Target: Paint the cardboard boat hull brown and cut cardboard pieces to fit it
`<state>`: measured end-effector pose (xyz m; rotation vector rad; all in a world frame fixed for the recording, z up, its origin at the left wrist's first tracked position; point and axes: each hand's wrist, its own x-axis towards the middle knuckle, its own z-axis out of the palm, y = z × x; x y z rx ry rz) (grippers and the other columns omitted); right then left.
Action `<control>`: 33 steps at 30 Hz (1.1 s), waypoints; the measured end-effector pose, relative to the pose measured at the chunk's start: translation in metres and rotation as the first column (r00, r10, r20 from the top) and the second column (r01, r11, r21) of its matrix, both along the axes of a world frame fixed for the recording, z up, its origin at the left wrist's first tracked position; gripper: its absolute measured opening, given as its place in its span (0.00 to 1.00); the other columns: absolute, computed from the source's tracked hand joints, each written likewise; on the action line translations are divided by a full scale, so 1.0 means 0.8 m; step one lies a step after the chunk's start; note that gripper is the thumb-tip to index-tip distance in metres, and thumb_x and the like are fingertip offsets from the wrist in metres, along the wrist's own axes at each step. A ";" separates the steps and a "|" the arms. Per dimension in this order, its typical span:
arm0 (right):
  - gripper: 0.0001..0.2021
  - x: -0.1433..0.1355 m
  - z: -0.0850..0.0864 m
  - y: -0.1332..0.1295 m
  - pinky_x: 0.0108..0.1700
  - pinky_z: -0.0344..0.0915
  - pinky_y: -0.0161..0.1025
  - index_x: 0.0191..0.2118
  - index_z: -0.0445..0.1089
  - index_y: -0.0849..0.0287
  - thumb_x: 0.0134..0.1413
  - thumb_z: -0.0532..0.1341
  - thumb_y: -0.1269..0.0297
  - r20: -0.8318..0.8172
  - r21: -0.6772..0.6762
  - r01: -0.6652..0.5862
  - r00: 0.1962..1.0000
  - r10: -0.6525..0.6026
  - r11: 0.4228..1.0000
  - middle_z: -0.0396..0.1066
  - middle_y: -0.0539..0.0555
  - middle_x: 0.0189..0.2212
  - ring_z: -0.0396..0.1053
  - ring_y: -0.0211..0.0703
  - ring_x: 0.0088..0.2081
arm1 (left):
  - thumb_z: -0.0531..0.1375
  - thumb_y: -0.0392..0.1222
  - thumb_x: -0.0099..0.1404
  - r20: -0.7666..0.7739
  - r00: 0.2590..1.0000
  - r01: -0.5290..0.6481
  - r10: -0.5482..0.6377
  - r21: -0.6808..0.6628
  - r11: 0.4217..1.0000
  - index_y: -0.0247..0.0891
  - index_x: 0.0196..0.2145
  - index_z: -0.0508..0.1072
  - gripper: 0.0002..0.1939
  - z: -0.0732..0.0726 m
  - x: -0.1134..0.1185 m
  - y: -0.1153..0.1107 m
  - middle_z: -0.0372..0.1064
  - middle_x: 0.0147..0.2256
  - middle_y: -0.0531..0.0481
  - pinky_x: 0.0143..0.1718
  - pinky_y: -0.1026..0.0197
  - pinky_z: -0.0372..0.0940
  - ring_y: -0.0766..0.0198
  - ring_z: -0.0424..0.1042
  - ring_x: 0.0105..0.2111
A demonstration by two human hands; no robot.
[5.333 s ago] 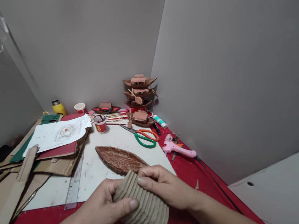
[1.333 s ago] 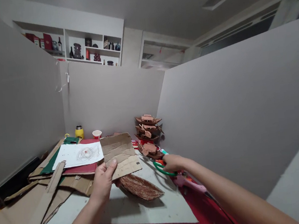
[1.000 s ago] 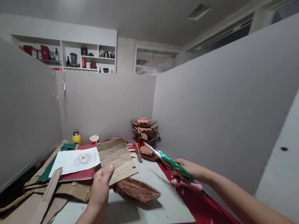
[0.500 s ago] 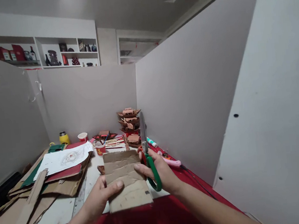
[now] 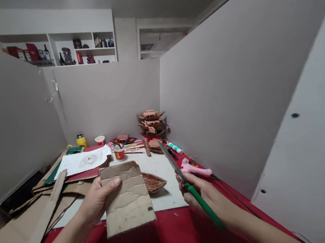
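Observation:
My left hand (image 5: 102, 195) grips a rectangular piece of cardboard (image 5: 127, 200) by its left edge, thumb on the creased face. To the right, my right hand (image 5: 200, 191) is closed around green-handled scissors (image 5: 199, 198), whose blades point up and to the left, apart from the cardboard. The blades look closed together. Partly hidden behind the cardboard, a brown boat-shaped piece (image 5: 155, 182) lies on the white board (image 5: 170, 198).
Stacked model boats (image 5: 152, 124) stand at the back. A red cup (image 5: 119, 153) and thin sticks are near them. A pink glue gun (image 5: 196, 169) with a cord lies right. Cardboard sheets and a drawing (image 5: 82, 161) cover the left.
My right hand has moved away from the cardboard to the right with the scissors, which now tilt left. The cardboard has shifted left in view, uncovering part of the brown boat-shaped piece.

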<state>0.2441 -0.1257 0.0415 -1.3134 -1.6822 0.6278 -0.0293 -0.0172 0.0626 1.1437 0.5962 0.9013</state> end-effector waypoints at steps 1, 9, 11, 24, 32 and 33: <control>0.16 0.001 0.000 -0.004 0.34 0.62 0.37 0.38 0.61 0.56 0.57 0.58 0.48 0.083 0.024 -0.039 0.996 0.036 0.999 0.63 0.50 0.32 0.61 0.41 0.31 | 0.71 0.43 0.53 0.003 1.000 -0.017 0.017 -0.002 1.000 0.34 0.43 0.78 0.20 0.000 -0.005 0.001 0.81 0.37 0.43 0.38 0.60 0.72 0.56 0.79 0.34; 0.17 -0.020 0.008 -0.002 0.36 0.61 0.41 0.44 0.61 0.57 0.53 0.59 0.51 0.416 0.023 -0.018 0.910 0.006 1.000 0.70 0.56 0.36 0.66 0.50 0.35 | 0.71 0.47 0.52 0.009 0.998 -0.069 0.069 0.039 0.997 0.36 0.38 0.78 0.17 0.001 -0.015 -0.003 0.80 0.33 0.46 0.35 0.60 0.72 0.58 0.78 0.31; 0.16 -0.024 0.009 0.002 0.36 0.61 0.40 0.44 0.61 0.56 0.53 0.59 0.55 0.420 -0.002 -0.025 0.907 0.024 1.000 0.69 0.55 0.36 0.66 0.48 0.34 | 0.71 0.47 0.52 0.007 0.997 -0.071 0.070 0.034 0.997 0.36 0.39 0.78 0.18 -0.001 -0.014 -0.005 0.80 0.32 0.46 0.35 0.60 0.72 0.59 0.78 0.30; 0.17 -0.035 0.006 0.006 0.35 0.60 0.39 0.40 0.63 0.56 0.54 0.62 0.48 0.498 -0.098 0.035 0.867 0.018 0.995 0.70 0.53 0.34 0.65 0.47 0.33 | 0.70 0.47 0.55 -0.071 0.994 -0.086 0.088 0.030 0.996 0.37 0.38 0.76 0.15 -0.017 -0.008 -0.019 0.80 0.31 0.48 0.33 0.60 0.73 0.60 0.77 0.27; 0.20 -0.039 -0.006 -0.005 0.29 0.54 0.36 0.34 0.61 0.55 0.52 0.59 0.42 0.445 -0.108 -0.033 0.892 0.078 0.994 0.64 0.48 0.24 0.57 0.41 0.25 | 0.71 0.48 0.52 -0.093 0.987 -0.132 0.129 -0.023 0.991 0.36 0.34 0.78 0.16 -0.024 -0.015 -0.042 0.78 0.27 0.48 0.29 0.61 0.71 0.59 0.76 0.25; 0.21 -0.041 -0.008 -0.009 0.28 0.53 0.35 0.33 0.60 0.55 0.52 0.59 0.41 0.443 -0.118 -0.045 0.892 0.093 0.992 0.64 0.47 0.24 0.55 0.40 0.24 | 0.71 0.49 0.51 -0.102 0.984 -0.153 0.149 -0.038 0.987 0.36 0.34 0.78 0.17 -0.027 -0.018 -0.050 0.78 0.27 0.48 0.28 0.61 0.71 0.58 0.76 0.25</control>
